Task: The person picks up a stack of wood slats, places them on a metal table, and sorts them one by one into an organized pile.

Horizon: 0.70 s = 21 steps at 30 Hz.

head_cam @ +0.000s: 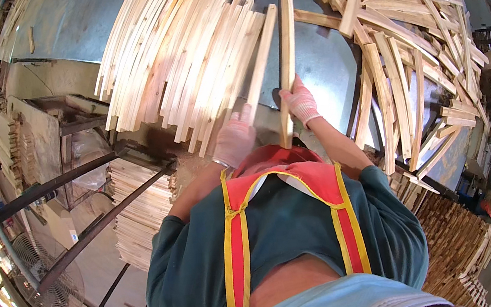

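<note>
My right hand [301,102], in a pale knitted glove, grips a wooden strip [287,44] near its lower end. The strip points away from me across the metal tabletop [322,60]. My left hand [235,140], also gloved and slightly blurred, is at the near end of another wooden strip [263,57]; its fingers lie on that end, and whether they close around it is hard to see. Left of this strip, a row of wooden strips [184,53] lies side by side, with uneven near ends.
A loose heap of wooden strips [414,12] covers the right side. Stacked strips [140,210] stand below the table at left, near a metal frame [104,222] and a caged fan [48,275]. More stacked wood [450,237] stands at lower right.
</note>
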Each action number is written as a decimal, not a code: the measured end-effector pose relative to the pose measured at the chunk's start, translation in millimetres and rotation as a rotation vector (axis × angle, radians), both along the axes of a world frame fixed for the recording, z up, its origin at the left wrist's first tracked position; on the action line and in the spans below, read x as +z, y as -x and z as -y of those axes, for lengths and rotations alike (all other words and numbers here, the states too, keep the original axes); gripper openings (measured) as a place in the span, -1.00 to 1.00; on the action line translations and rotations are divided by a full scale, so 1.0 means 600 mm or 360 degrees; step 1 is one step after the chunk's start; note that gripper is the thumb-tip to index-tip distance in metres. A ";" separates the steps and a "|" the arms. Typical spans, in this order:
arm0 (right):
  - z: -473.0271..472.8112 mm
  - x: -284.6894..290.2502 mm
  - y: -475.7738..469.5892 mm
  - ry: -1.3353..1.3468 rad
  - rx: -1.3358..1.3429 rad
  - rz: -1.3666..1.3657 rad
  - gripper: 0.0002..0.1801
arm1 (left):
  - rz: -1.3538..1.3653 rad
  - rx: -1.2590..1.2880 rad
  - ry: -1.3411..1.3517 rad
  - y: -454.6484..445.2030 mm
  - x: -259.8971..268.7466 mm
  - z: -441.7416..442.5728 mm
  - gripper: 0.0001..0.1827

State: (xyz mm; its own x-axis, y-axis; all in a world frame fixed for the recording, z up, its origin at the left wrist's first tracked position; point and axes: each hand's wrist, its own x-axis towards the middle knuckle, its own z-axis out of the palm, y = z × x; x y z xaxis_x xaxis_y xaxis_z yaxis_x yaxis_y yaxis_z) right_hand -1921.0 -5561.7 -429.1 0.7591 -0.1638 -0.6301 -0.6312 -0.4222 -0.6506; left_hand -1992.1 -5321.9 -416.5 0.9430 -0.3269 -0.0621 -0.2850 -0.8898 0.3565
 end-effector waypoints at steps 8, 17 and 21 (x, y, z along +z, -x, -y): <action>-0.052 0.071 -0.054 0.0387 0.0537 -0.0112 0.14 | 0.0271 -0.0615 -0.0391 -0.033 0.039 -0.002 -0.36; -0.078 0.034 -0.089 0.0170 0.0936 0.0019 0.16 | -0.0117 0.0225 -0.0272 -0.066 0.002 -0.030 -0.20; 0.029 0.046 -0.152 -0.0221 0.1257 0.0565 -0.18 | 0.0104 -0.0077 -0.0719 -0.115 0.005 0.013 -0.18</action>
